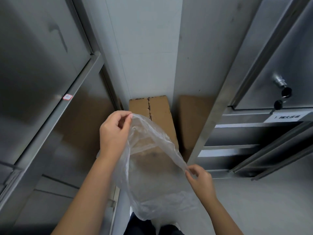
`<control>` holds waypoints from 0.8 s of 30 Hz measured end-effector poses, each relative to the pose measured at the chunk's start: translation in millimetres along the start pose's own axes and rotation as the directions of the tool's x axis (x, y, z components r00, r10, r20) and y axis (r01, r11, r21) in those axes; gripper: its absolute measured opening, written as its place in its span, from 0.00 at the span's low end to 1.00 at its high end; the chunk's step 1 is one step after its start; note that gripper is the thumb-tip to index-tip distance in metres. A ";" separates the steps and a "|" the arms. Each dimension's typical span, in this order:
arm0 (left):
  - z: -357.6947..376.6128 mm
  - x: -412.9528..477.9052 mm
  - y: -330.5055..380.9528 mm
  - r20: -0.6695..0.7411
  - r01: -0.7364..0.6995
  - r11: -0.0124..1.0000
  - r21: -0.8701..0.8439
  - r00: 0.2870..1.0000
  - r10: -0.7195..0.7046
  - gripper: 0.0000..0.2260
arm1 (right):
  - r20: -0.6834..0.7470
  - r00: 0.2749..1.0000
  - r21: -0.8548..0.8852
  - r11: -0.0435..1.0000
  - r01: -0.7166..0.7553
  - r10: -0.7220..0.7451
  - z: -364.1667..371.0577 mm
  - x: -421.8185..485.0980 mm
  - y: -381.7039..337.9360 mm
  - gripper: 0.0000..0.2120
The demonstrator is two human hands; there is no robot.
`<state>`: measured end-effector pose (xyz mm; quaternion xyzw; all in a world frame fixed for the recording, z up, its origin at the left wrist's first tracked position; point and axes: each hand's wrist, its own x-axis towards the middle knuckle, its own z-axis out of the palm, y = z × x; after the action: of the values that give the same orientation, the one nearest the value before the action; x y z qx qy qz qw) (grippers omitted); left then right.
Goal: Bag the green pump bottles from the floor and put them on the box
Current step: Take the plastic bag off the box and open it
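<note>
A clear plastic bag [152, 175] hangs in front of me, its mouth stretched wide between both hands. My left hand [113, 133] pinches the far rim of the bag with thumb and fingertips. My right hand [199, 180] pinches the near right rim. Behind and below the bag stands a brown cardboard box [157, 109] with a taped seam, set in the narrow gap between two metal cabinets. No green pump bottle shows in this view; the floor under the bag is hidden.
A stainless steel cabinet [42, 82] fills the left side. Another steel cabinet [271, 65] on the right has a lock with keys [282, 94] and open shelf slots below. A white wall panel [149, 48] closes the back. My dark trousers show at the bottom.
</note>
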<state>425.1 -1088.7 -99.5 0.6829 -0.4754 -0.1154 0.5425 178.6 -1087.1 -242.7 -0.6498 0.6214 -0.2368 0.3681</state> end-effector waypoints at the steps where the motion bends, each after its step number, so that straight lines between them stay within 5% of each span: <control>1: -2.0 -2.8 0.7 -0.007 0.005 1.000 0.004 1.000 -0.005 0.05 | -0.001 1.000 0.020 1.000 -0.017 0.017 -2.7 -2.1 1.8 0.03; 9: -19.5 -16.4 4.5 -0.021 0.032 0.999 0.029 0.999 -0.032 0.05 | -0.046 0.990 0.092 0.987 -0.132 0.137 -17.1 -18.9 10.5 0.02; 24: -37.4 -60.4 -35.8 0.262 0.047 0.999 -0.011 0.964 -0.043 0.04 | -0.364 0.893 0.195 0.960 -0.203 0.263 -29.1 -96.2 -20.0 0.06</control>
<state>437.5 -1019.8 -137.3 0.6677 -0.5263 -0.2209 0.4779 157.9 -998.9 -194.9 -0.4809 0.7355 -0.3609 0.3124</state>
